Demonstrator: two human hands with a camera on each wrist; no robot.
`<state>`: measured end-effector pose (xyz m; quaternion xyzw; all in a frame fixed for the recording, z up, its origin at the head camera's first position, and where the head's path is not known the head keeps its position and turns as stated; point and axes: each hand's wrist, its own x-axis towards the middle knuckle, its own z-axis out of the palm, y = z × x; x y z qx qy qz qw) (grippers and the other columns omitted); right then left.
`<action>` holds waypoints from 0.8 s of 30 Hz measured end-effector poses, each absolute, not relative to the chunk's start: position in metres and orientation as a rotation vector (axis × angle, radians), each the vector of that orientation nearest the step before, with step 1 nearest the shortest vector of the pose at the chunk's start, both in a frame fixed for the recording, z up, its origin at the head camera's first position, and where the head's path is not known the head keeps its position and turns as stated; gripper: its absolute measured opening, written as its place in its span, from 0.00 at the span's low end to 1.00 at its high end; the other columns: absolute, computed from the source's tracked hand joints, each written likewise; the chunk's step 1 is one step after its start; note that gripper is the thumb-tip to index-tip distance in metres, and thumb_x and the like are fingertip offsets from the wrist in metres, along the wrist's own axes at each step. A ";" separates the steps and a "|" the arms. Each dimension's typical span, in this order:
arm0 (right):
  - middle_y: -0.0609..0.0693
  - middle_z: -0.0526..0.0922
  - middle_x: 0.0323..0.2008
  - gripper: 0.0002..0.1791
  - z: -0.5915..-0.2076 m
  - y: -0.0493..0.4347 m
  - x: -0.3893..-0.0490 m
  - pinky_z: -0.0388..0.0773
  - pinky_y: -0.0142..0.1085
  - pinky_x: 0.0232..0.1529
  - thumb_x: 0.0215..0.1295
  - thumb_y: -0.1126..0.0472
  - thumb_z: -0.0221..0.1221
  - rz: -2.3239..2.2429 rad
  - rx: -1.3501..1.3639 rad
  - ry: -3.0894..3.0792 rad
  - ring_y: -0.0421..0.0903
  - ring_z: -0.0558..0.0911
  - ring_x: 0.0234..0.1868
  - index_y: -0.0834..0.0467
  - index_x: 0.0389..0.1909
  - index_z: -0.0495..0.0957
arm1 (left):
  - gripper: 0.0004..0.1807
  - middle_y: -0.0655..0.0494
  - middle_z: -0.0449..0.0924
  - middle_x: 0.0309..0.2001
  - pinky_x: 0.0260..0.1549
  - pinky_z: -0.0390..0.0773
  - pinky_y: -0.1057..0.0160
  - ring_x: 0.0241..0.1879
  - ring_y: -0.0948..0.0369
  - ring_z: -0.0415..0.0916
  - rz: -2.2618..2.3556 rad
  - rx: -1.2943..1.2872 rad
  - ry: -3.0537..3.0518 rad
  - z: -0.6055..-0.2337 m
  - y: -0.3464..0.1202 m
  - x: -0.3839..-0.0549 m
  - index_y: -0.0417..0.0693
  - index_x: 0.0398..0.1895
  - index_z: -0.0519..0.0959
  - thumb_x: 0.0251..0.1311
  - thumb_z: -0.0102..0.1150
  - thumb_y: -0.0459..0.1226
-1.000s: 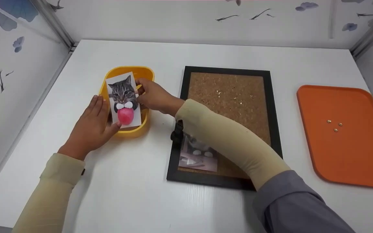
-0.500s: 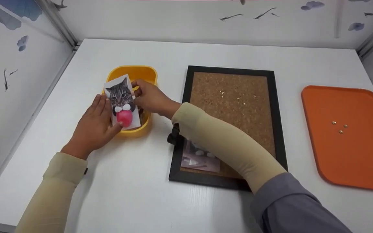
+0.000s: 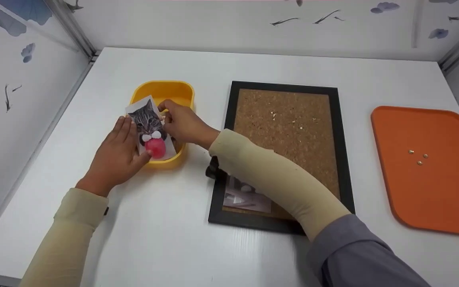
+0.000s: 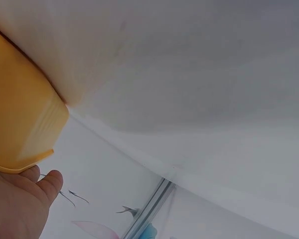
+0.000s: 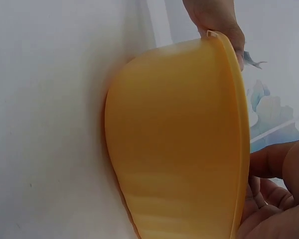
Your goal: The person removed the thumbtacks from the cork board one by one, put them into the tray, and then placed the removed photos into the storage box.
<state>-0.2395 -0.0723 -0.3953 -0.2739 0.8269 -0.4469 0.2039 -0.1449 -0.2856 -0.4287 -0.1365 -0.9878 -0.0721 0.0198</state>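
A cat photo (image 3: 148, 124) with a pink balloon shape lies tilted in the yellow plastic bin (image 3: 175, 93) in the head view. My left hand (image 3: 114, 155) rests with straight fingers along the bin's left rim and the photo's left side, its thumb near the lower edge. With curled fingers, my right hand (image 3: 185, 124) pinches the photo's upper right edge. In the right wrist view the outer wall of the bin (image 5: 179, 134) hides the photo, and curled fingers of the right hand (image 5: 279, 194) show behind the rim. What lies beneath the photo is mostly hidden.
A black-framed corkboard (image 3: 285, 115) lies right of the bin, partly under my right forearm. Another photo (image 3: 249, 200) sits at its lower left, partly covered. Farther right is an orange tray (image 3: 432, 195) with three small gold pins (image 3: 419, 162).
The photo's top has swung left and downward, laying more of the bin's back in sight. My right hand has shifted slightly left with it. My left hand stays at the bin's left side.
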 end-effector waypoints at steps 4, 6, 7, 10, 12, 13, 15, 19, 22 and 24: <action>0.50 0.77 0.34 0.20 -0.397 -0.074 -0.237 0.76 0.29 0.31 0.70 0.67 0.53 -1.138 -0.880 2.380 0.44 0.75 0.31 0.54 0.61 0.67 | 0.48 0.36 0.42 0.78 0.73 0.41 0.49 0.77 0.45 0.33 -0.228 -0.419 -3.068 -0.430 -0.287 -0.145 0.30 0.76 0.46 0.71 0.40 0.61; 0.49 0.78 0.34 0.20 -0.398 -0.075 -0.236 0.75 0.29 0.31 0.70 0.67 0.54 -1.088 -0.922 2.419 0.43 0.74 0.32 0.54 0.61 0.67 | 0.48 0.36 0.42 0.78 0.73 0.42 0.49 0.77 0.44 0.33 -0.234 -0.424 -3.061 -0.430 -0.287 -0.145 0.30 0.76 0.46 0.71 0.40 0.61; 0.48 0.78 0.35 0.20 -0.398 -0.076 -0.235 0.75 0.29 0.31 0.70 0.66 0.55 -1.066 -0.940 2.440 0.43 0.74 0.33 0.54 0.61 0.68 | 0.49 0.36 0.42 0.78 0.73 0.42 0.49 0.77 0.44 0.33 -0.234 -0.424 -3.059 -0.430 -0.287 -0.145 0.30 0.76 0.46 0.70 0.40 0.61; 0.48 0.78 0.36 0.20 -0.398 -0.078 -0.235 0.74 0.28 0.33 0.71 0.65 0.56 -1.002 -0.980 2.491 0.43 0.74 0.35 0.54 0.62 0.68 | 0.49 0.35 0.43 0.77 0.73 0.42 0.49 0.77 0.44 0.34 -0.228 -0.433 -3.052 -0.429 -0.287 -0.145 0.29 0.76 0.47 0.70 0.40 0.61; 0.47 0.78 0.39 0.20 -0.397 -0.079 -0.234 0.74 0.28 0.36 0.71 0.63 0.57 -0.960 -1.009 2.521 0.43 0.74 0.37 0.54 0.62 0.68 | 0.49 0.35 0.43 0.77 0.73 0.42 0.49 0.77 0.44 0.34 -0.224 -0.436 -3.051 -0.428 -0.287 -0.145 0.29 0.75 0.47 0.71 0.40 0.61; 0.47 0.78 0.40 0.20 -0.397 -0.080 -0.233 0.74 0.28 0.38 0.72 0.62 0.57 -0.940 -1.029 2.531 0.42 0.74 0.38 0.54 0.63 0.68 | 0.49 0.35 0.43 0.77 0.73 0.42 0.49 0.77 0.44 0.34 -0.225 -0.434 -3.051 -0.428 -0.286 -0.145 0.29 0.75 0.47 0.71 0.40 0.61; 0.46 0.79 0.43 0.21 -0.396 -0.080 -0.232 0.74 0.28 0.42 0.72 0.61 0.57 -0.892 -1.069 2.552 0.42 0.75 0.40 0.54 0.64 0.68 | 0.49 0.34 0.43 0.77 0.73 0.42 0.49 0.77 0.43 0.35 -0.228 -0.431 -3.052 -0.428 -0.286 -0.144 0.29 0.75 0.47 0.71 0.40 0.61; 0.47 0.79 0.47 0.22 -0.396 -0.078 -0.230 0.75 0.30 0.46 0.72 0.57 0.58 -0.785 -1.154 2.623 0.42 0.76 0.42 0.53 0.64 0.68 | 0.48 0.35 0.43 0.77 0.73 0.42 0.49 0.77 0.44 0.35 -0.233 -0.421 -3.057 -0.428 -0.285 -0.144 0.29 0.75 0.47 0.71 0.40 0.61; 0.49 0.78 0.49 0.23 -0.398 -0.075 -0.231 0.73 0.34 0.53 0.72 0.53 0.57 -0.621 -1.208 2.731 0.44 0.76 0.45 0.53 0.65 0.68 | 0.48 0.35 0.43 0.77 0.73 0.43 0.48 0.77 0.43 0.35 -0.238 -0.416 -3.061 -0.428 -0.285 -0.144 0.30 0.76 0.48 0.71 0.40 0.61; 0.49 0.76 0.52 0.25 -0.399 -0.073 -0.232 0.68 0.38 0.60 0.72 0.49 0.56 -0.496 -1.215 2.791 0.46 0.75 0.51 0.53 0.66 0.68 | 0.48 0.36 0.43 0.77 0.73 0.44 0.47 0.77 0.44 0.34 -0.229 -0.409 -3.067 -0.428 -0.284 -0.144 0.31 0.76 0.47 0.71 0.40 0.61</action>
